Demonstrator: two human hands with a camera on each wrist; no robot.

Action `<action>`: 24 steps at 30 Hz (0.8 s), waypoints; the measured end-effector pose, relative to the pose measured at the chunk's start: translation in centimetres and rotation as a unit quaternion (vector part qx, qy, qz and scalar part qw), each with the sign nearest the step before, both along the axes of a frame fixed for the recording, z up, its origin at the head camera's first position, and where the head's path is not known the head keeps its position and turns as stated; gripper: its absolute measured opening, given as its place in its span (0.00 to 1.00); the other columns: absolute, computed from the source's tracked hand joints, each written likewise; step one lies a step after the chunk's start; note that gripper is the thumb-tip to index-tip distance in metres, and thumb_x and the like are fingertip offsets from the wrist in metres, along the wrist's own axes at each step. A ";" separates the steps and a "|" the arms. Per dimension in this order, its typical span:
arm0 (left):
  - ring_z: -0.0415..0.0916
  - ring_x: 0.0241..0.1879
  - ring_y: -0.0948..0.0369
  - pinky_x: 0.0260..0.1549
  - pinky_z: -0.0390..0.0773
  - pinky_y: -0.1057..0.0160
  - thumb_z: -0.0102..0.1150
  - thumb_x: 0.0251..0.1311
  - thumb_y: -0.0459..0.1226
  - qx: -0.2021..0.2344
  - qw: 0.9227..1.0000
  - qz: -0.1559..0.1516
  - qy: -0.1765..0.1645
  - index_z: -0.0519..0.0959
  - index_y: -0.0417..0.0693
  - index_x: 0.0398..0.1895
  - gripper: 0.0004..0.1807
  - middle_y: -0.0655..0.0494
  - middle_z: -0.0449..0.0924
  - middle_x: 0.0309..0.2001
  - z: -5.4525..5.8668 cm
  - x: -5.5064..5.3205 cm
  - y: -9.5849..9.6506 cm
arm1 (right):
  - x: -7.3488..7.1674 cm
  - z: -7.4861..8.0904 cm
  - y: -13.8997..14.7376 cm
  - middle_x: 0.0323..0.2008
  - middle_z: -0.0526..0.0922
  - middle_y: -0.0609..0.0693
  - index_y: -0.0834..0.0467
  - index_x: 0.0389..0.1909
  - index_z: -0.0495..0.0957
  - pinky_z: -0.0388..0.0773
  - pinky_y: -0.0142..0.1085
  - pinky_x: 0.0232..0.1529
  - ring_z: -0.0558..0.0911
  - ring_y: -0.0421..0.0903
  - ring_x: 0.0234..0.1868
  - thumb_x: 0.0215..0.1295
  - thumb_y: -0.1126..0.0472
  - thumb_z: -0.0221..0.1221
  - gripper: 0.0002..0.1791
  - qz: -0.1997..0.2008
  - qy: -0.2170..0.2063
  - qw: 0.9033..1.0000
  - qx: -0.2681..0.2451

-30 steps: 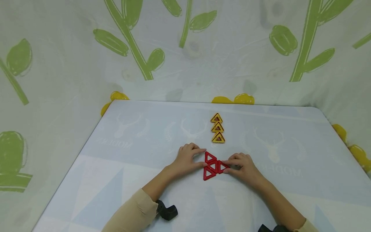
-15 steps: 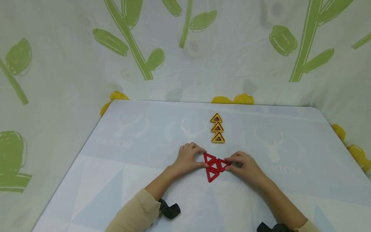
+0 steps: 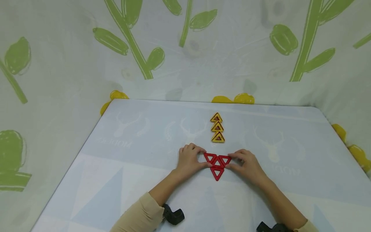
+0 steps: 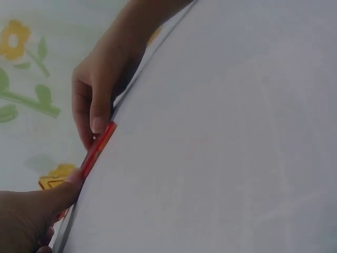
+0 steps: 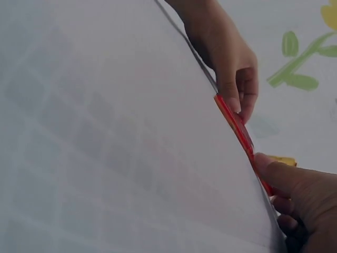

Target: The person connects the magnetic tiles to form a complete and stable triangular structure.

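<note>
Several red hollow triangle tiles (image 3: 217, 167) lie joined edge to edge on the table, forming a larger triangle whose point faces the person. My left hand (image 3: 189, 159) pinches the left side of this group, index finger at the upper left corner and thumb by the middle tile. At the opposite side, my right hand (image 3: 246, 163) holds the upper right tile between thumb and index finger. Both wrist views show the red tiles (image 4: 97, 150) edge-on, flat and thin, with a hand at either end. Beyond them stand 3 yellow triangle tiles (image 3: 218, 137) with brown middles, in a column.
A pale patterned cloth covers the table (image 3: 150, 129), its far edge meeting a curtain (image 3: 197, 71) printed with green plants and yellow flowers. A black wrist camera (image 3: 174, 216) sits on the left forearm, another black one (image 3: 273, 227) on the right.
The red tile group has turned counterclockwise on the table, its right tile swinging up and its lower tile shifting right. Both hands moved with it. The yellow column stayed put.
</note>
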State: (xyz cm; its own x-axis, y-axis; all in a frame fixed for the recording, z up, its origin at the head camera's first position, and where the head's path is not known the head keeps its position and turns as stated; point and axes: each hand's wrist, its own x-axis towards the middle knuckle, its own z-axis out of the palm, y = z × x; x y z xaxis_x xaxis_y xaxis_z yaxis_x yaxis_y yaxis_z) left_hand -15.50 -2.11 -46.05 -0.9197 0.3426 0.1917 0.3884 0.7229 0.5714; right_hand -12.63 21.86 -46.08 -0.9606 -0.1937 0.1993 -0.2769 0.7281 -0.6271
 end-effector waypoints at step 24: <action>0.67 0.42 0.59 0.44 0.61 0.56 0.74 0.40 0.53 0.032 0.999 0.035 0.015 0.78 0.52 0.40 0.25 0.57 0.73 0.39 -0.5 0.2 0.3 | 0.1 -1.1 -0.5 0.38 0.81 0.53 0.60 0.43 0.82 0.67 0.42 0.39 0.73 0.47 0.40 0.42 0.61 0.74 0.23 -0.041 0.042 0.998 -0.029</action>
